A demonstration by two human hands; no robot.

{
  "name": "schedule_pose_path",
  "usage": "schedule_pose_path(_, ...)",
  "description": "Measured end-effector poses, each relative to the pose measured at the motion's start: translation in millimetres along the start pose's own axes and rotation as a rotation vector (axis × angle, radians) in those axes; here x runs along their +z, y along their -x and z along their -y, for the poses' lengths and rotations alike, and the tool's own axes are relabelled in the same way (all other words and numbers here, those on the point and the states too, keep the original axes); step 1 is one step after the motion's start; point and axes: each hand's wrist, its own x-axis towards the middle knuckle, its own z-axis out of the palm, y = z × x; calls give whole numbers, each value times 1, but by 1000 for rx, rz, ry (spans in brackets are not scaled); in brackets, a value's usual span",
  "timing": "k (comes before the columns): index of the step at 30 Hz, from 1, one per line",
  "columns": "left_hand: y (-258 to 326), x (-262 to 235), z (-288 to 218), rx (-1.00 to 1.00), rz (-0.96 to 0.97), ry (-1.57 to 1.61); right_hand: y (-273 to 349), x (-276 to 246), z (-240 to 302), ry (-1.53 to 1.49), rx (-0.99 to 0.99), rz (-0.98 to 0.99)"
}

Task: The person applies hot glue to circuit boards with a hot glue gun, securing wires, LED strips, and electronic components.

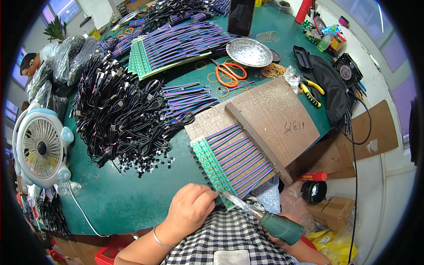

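My left hand [191, 206] is closed in a pinch at the near end of a green circuit board panel [207, 165]; what its fingertips hold is hidden. Dark small parts line the panel's left edge, and purple, blue and black wires [240, 161] run from its other side across a wooden board [203, 121]. My right hand [277, 242] grips a green-handled soldering gun [282, 227], partly hidden behind it. The gun's metal tip reaches the panel's near end, right beside my left fingertips. A wooden strip [256, 143] lies across the wire ends.
Left of the board lie a heap of black cables [119, 106] and a white-blue fan [42, 148]. Farther back are stacked wired panels [176, 46], orange scissors [229, 74], a metal dish [249, 52] and a phone [241, 17]. Yellow-black pliers [312, 92] lie right. Another person [33, 66] sits far left.
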Motion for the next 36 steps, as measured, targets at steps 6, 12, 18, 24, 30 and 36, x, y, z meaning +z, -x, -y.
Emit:
schedule_pose_path(6, 0, 2, -1, -1, -2, -5, -2, -5, 1, -164, 79, 141)
schedule_pose_path(12, 0, -1, 0, -2, 64, -21, 1, -6, -8, 156, -342, 27)
schedule_pose_path(18, 5, -5, 1, -12, 60, -34, -16, -6, 29, -456, 938, -6)
schedule_pose_path(24, 8, 3, 6, 25, 39, 42, -24, 17, -4, -246, 330, 315)
schedule_pose_path(30, 12, -6, -5, -60, 27, 18, -35, 32, -21, -259, 213, 347)
schedule_pose_path(36, 32, -70, 34, -362, -254, -495, -20, 25, -30, -207, 181, 237)
